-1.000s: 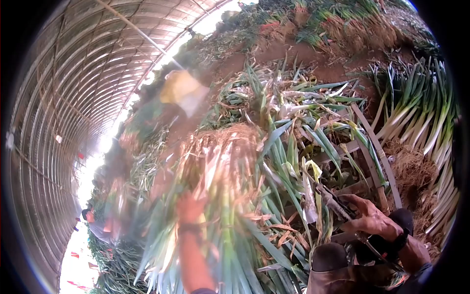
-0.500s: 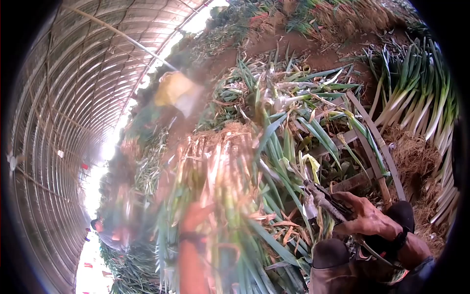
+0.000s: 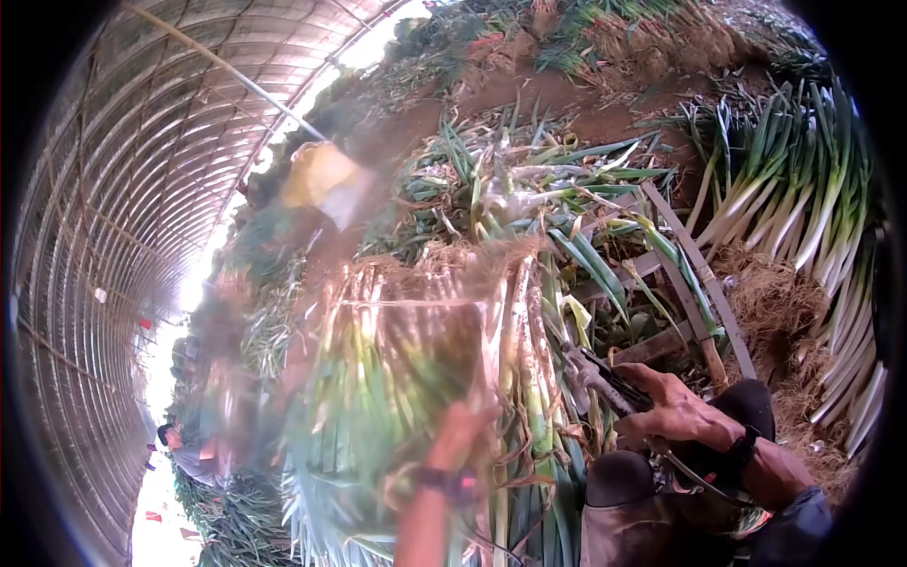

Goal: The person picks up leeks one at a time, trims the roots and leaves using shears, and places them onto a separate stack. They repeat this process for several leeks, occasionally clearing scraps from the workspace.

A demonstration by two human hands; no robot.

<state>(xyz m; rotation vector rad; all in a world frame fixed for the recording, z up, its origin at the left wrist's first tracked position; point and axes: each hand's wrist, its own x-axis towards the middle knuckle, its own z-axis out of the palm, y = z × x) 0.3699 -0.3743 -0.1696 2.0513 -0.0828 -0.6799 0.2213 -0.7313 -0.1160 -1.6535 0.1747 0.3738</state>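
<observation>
My left hand (image 3: 461, 433), wearing a dark wristband, is closed around the stalks of long green onions (image 3: 520, 350). Their roots point away from me and dry brown leaves hang on them. A smear on the lens blurs its fingers. Just left of it lies a row of more green onions (image 3: 378, 340), roots at the far end. In my right hand (image 3: 675, 408) is a gun-like metal tool (image 3: 597, 373) with a thin hose trailing from its rear. Its tip points left toward the held stalks, apart from my left hand.
A wooden frame (image 3: 694, 227) stands beyond my right hand, with loose leaves across it. Cleaned green onions (image 3: 789, 198) are stacked at the far right. Leaf waste (image 3: 510, 180) heaps up ahead. Another person (image 3: 189, 454) is at the far left under the arched roof (image 3: 104, 189).
My left hand has moved right from the row, bringing green onions beside the tool. My right hand keeps its hold on the tool. The whole view has shifted slightly.
</observation>
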